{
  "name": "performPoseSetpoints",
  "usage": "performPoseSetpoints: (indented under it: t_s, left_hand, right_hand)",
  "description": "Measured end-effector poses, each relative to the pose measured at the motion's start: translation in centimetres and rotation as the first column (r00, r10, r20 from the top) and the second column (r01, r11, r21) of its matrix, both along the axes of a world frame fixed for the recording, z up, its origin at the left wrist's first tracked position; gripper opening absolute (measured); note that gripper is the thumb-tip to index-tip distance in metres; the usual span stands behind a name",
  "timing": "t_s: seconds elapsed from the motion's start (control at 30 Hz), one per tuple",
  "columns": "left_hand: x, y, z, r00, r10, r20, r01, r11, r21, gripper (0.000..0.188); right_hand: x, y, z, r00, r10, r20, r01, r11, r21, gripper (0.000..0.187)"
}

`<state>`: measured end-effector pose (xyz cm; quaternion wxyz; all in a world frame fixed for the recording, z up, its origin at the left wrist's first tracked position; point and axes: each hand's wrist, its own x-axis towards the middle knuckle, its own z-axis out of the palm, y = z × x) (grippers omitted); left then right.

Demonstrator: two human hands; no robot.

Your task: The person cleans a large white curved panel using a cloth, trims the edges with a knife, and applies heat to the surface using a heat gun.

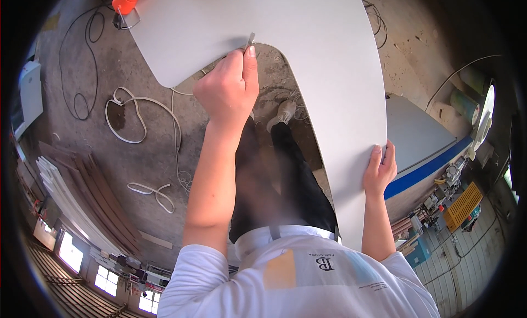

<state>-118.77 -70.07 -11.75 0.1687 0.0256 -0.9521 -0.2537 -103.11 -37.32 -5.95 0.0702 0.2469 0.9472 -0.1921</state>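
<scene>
One white shirt (307, 263) fills the foreground. One right hand (380, 172) touches the outer edge of one pale grey panel (346, 98), thumb on top; whether it clamps cannot be determined. One left hand (230, 87) clamps one small metal piece (251, 38) at the panel's inner corner. Three bright windows (106, 280) stand in the background, lower left

A panel (346, 98) stretched ahead and down the right side, a handled tool (127, 1) at its far left edge; the left hand (228, 85) with a small tool (252, 38) was at its inner edge, the right hand (380, 172) at its outer; boards (90, 200) lay left, a sheet (414, 131) right
</scene>
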Motion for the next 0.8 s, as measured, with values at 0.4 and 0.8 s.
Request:
performPoseSetpoints:
  t_s: [0.4,0.8]
  left_hand:
    - [0.0,-0.2,0.3,0.999,0.024,-0.035,-0.022,0.999,0.034,0.040]
    - [0.3,0.3,-0.4,0.997,0.071,-0.039,-0.070,0.997,0.028,0.035]
  right_hand:
    - [0.1,0.0,0.0,1.000,-0.010,0.011,0.010,1.000,-0.006,0.045]
    - [-0.1,-0.1,0.2,1.000,-0.003,0.011,0.003,1.000,0.003,0.044]
